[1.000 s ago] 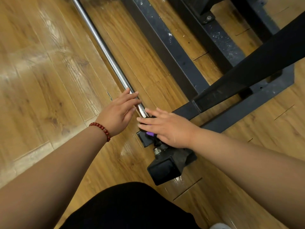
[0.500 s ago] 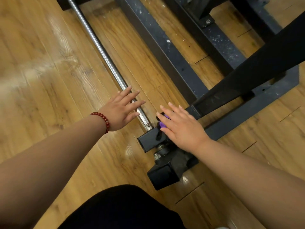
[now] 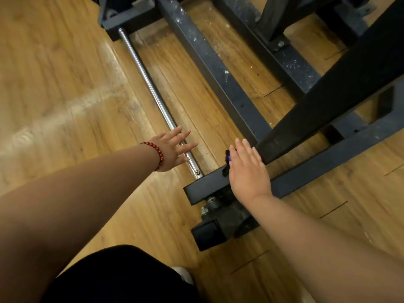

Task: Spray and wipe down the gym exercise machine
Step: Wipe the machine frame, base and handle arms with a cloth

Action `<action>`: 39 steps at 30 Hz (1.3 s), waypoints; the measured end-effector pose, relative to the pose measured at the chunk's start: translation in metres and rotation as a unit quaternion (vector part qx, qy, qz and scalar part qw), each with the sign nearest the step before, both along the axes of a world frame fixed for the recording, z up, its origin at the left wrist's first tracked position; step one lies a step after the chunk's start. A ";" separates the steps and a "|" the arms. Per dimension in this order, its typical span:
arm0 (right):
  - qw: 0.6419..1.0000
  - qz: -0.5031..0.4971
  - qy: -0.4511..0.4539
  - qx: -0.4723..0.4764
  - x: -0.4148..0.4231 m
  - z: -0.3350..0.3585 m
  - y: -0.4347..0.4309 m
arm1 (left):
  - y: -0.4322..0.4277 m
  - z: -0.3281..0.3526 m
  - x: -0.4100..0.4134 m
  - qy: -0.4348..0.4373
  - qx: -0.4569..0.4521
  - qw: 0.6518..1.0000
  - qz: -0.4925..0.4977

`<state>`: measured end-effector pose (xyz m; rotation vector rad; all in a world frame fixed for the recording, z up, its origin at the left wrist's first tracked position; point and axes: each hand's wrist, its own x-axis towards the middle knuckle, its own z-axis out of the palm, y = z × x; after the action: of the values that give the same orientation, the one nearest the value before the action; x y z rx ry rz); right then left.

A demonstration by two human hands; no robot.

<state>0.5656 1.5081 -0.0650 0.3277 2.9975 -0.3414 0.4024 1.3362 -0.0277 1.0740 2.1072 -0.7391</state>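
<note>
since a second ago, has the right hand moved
Yes. The right hand has slid right along the crossbar, away from the rod end where its fingertips were, and now lies beside the slanted beam.

Wood-plank floor (image 3: pixel 65 95): glossy, pale glare streak across left side, short dark marks at plank joints on right. Dark metal machine frame (image 3: pixel 215 68) sits flat on it, long rails running away, cross beam (image 3: pixel 328 162) nearer, white specks on rails. Chrome rod (image 3: pixel 150 86) runs low along floor from far bracket (image 3: pixel 122 18) to near beam end. Black foot block (image 3: pixel 209 236) rests on planks, nearest.
</note>
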 end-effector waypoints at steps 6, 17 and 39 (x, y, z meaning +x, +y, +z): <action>0.999 0.018 -0.012 -0.044 -0.001 0.000 0.005 | 0.037 0.028 0.003 0.006 -0.149 0.984 -0.093; 1.000 -0.011 0.029 -0.005 -0.006 -0.014 -0.005 | -0.006 -0.001 -0.021 -0.024 0.024 0.993 -0.110; 0.984 -0.103 -0.139 -0.050 -0.120 -0.008 -0.126 | -0.058 -0.083 -0.133 -0.045 0.478 0.851 -0.213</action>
<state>0.4460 1.3817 -0.0733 0.6229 2.6675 -0.4239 0.2691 1.2778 -0.1111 2.0861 2.1746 0.2826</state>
